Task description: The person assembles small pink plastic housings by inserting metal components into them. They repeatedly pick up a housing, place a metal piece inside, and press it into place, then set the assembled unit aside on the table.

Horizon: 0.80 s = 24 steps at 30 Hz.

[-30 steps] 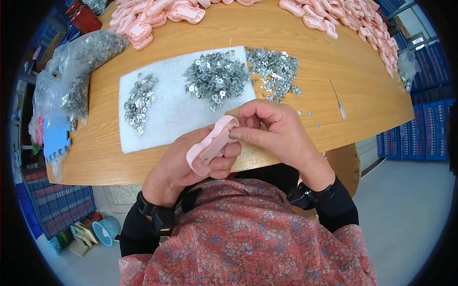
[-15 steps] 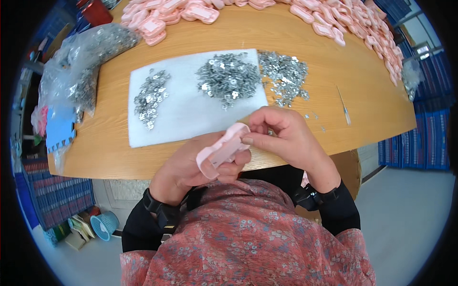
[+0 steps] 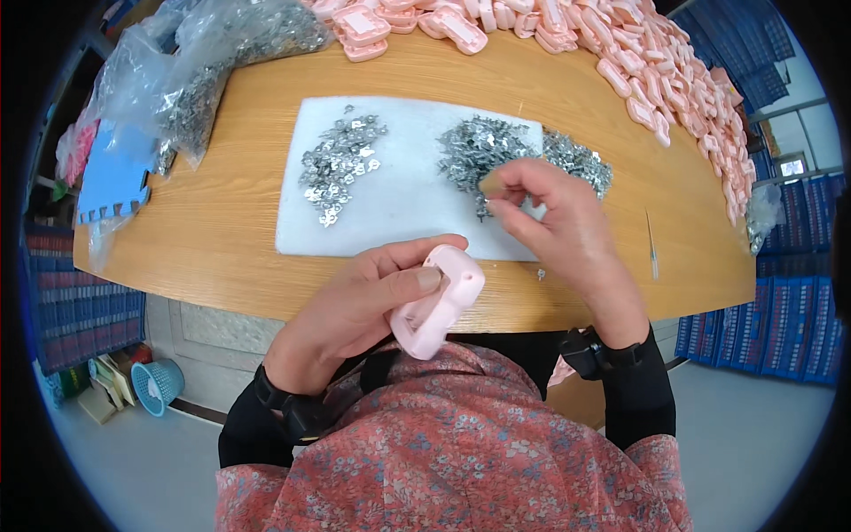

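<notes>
My left hand (image 3: 368, 297) grips a pink plastic casing (image 3: 439, 301) near the table's front edge, thumb across its top. My right hand (image 3: 550, 217) has reached forward over the white foam sheet (image 3: 399, 208), its fingertips pinched together at the edge of a pile of small silver metal parts (image 3: 474, 151). Whether a part sits between those fingertips is too small to tell. A second heap of metal parts (image 3: 337, 164) lies to the left on the sheet, and a third (image 3: 581, 160) spills off its right edge.
Many pink casings (image 3: 674, 80) are heaped along the far and right rim of the round wooden table (image 3: 213, 230). Clear bags of metal parts (image 3: 204, 80) and blue foam pieces (image 3: 111, 182) lie at the left. A thin pin-like tool (image 3: 651, 248) rests on the right.
My right hand has left the pink casing and moved forward to the middle pile of metal parts. The left hand keeps the casing, now lower and nearer my body.
</notes>
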Each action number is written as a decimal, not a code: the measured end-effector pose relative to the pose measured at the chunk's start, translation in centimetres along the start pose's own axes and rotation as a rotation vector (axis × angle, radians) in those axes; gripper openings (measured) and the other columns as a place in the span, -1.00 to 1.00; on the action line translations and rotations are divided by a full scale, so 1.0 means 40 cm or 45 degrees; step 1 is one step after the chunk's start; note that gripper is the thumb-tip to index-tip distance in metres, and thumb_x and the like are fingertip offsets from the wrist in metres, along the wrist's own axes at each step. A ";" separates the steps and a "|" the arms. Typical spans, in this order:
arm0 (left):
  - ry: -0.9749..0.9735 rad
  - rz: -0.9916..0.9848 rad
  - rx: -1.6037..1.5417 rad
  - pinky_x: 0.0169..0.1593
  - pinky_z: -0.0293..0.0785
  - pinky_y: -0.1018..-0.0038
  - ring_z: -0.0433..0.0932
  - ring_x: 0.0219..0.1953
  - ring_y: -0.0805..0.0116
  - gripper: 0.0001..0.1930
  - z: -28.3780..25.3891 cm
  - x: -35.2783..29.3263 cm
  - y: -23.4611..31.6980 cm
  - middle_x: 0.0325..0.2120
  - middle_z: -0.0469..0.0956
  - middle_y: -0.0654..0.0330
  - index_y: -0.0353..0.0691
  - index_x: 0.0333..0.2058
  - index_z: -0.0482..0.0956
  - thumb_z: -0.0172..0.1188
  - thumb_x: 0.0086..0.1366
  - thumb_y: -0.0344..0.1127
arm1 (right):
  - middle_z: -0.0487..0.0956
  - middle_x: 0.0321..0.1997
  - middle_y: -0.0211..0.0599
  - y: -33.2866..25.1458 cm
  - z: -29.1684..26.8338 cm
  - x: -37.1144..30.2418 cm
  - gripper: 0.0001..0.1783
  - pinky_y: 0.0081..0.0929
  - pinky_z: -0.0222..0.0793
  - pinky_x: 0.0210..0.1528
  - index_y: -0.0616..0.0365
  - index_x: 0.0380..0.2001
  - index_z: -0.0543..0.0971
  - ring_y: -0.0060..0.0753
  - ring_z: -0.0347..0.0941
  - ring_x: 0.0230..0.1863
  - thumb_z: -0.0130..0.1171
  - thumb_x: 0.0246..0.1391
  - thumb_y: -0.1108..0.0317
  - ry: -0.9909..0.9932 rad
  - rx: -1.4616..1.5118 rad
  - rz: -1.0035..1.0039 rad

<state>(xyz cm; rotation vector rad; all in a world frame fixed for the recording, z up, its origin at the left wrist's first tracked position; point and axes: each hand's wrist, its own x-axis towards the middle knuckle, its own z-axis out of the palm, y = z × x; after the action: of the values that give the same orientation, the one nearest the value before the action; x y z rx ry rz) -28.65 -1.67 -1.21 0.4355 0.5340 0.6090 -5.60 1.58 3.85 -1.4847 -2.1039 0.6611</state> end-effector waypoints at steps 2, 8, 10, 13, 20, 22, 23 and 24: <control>-0.092 0.014 -0.054 -0.19 0.69 0.37 0.65 -0.24 0.37 -0.50 -0.038 -0.011 0.006 -0.19 0.59 0.10 -0.39 0.21 0.37 0.18 0.36 -0.29 | 0.59 -0.36 -0.36 -0.003 0.026 0.044 -0.82 -0.50 0.40 -0.25 0.14 -0.22 0.61 -0.50 0.48 -0.36 0.29 0.07 0.42 0.038 -0.109 -0.247; -0.088 0.138 -0.177 -0.05 0.66 0.16 0.65 -0.07 0.02 -0.61 -0.056 -0.047 0.008 -0.09 0.58 -0.12 -0.28 0.15 0.33 0.11 0.43 -0.31 | 0.56 -0.42 -0.41 -0.019 -0.015 0.073 -0.91 -0.56 0.38 -0.29 0.17 -0.34 0.57 -0.57 0.45 -0.37 0.27 0.06 0.48 0.050 0.002 -0.079; -0.117 0.123 -0.178 -0.03 0.65 0.11 0.63 -0.03 -0.10 -0.57 -0.068 -0.043 0.010 -0.09 0.58 -0.18 -0.18 0.19 0.25 0.13 0.42 -0.29 | 0.56 -0.43 -0.42 0.001 -0.055 0.022 -0.91 -0.58 0.37 -0.30 0.18 -0.34 0.57 -0.59 0.46 -0.37 0.27 0.06 0.48 0.008 -0.048 0.063; -0.152 0.150 -0.131 -0.03 0.65 0.11 0.64 -0.03 -0.07 -0.51 -0.069 -0.025 -0.004 -0.10 0.58 -0.17 -0.20 0.25 0.22 0.12 0.43 -0.29 | 0.57 -0.41 -0.41 0.043 -0.077 -0.086 -0.90 -0.56 0.38 -0.29 0.17 -0.34 0.57 -0.54 0.49 -0.38 0.28 0.04 0.49 -0.061 -0.103 0.242; -0.009 -0.007 0.130 -0.18 0.73 0.10 0.69 -0.17 0.08 -0.43 -0.006 0.024 -0.009 -0.24 0.62 0.00 -0.37 0.28 0.25 0.18 0.36 -0.32 | 0.63 -0.28 -0.32 0.128 -0.008 -0.273 -0.78 -0.32 0.46 -0.13 0.09 -0.27 0.59 -0.17 0.53 -0.16 0.33 -0.04 0.51 0.053 -0.315 0.059; 0.027 -0.005 0.199 -0.19 0.73 0.13 0.69 -0.21 0.13 -0.48 0.015 0.034 -0.015 -0.26 0.61 0.04 -0.38 0.25 0.31 0.16 0.37 -0.34 | 0.64 -0.15 -0.36 0.140 -0.001 -0.301 -0.70 -0.24 0.36 0.05 0.05 -0.18 0.59 -0.17 0.49 -0.01 0.35 -0.04 0.39 0.017 -0.460 -0.104; 0.038 0.003 0.188 -0.19 0.73 0.15 0.69 -0.22 0.15 -0.48 0.025 0.040 -0.022 -0.26 0.61 0.04 -0.38 0.25 0.30 0.14 0.38 -0.34 | 0.64 -0.09 -0.38 0.132 -0.002 -0.311 -0.69 -0.23 0.34 0.07 0.05 -0.17 0.59 -0.18 0.48 0.01 0.35 -0.03 0.36 0.012 -0.486 -0.120; 0.047 0.014 0.180 -0.19 0.73 0.16 0.68 -0.22 0.17 -0.49 0.032 0.048 -0.030 -0.26 0.61 0.05 -0.37 0.26 0.30 0.13 0.38 -0.35 | 0.63 -0.04 -0.39 0.115 -0.005 -0.316 -0.68 -0.22 0.32 0.10 0.05 -0.15 0.59 -0.20 0.47 0.03 0.35 -0.03 0.32 0.011 -0.513 -0.138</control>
<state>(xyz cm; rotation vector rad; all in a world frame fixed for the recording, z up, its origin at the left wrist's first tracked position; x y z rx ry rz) -26.07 -1.60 -1.50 0.5615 0.6128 0.5927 1.59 -9.04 -0.21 -1.5526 -2.3904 0.1937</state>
